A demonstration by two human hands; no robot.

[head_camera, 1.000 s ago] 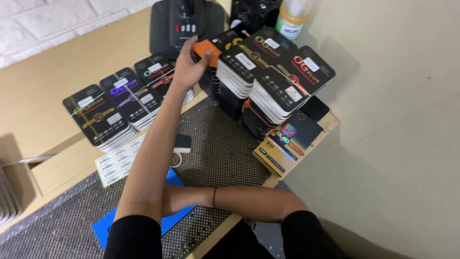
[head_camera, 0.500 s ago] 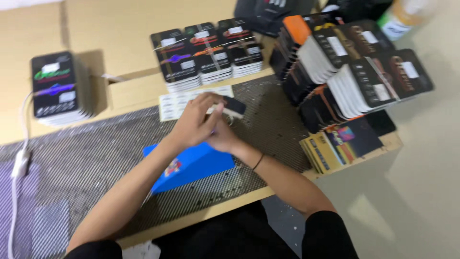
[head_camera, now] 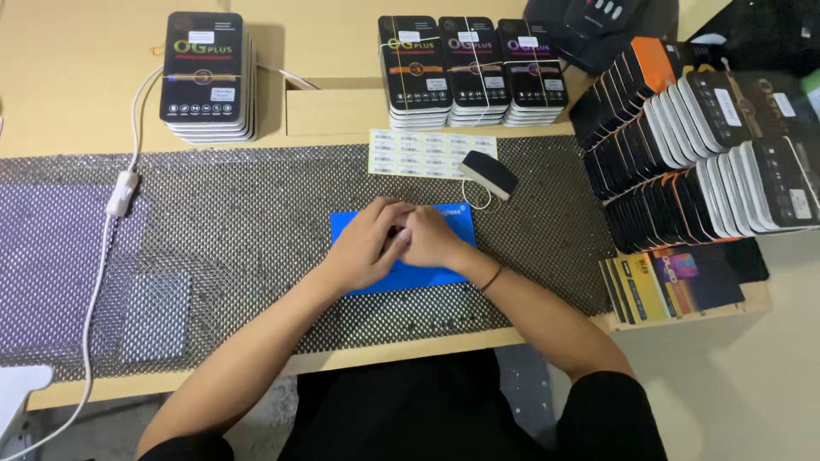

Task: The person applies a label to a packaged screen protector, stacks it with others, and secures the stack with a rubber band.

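Beside hands (head_camera: pixel 400 242), label sheet (head_camera: pixel 432 154), black scraper (head_camera: pixel 489 173), package stacks (head_camera: pixel 472 72)

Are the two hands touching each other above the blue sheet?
Touching. The head view shows the left hand pressed against the right hand, fingers overlapping, over the blue sheet.

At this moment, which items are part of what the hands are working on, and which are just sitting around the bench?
In use:
left hand and right hand, pressed together over the blue mat; anything between them is hidden.

Lying about:
label sheet
small black block
three banded black packet stacks
lone packet stack
white cable
fanned packets
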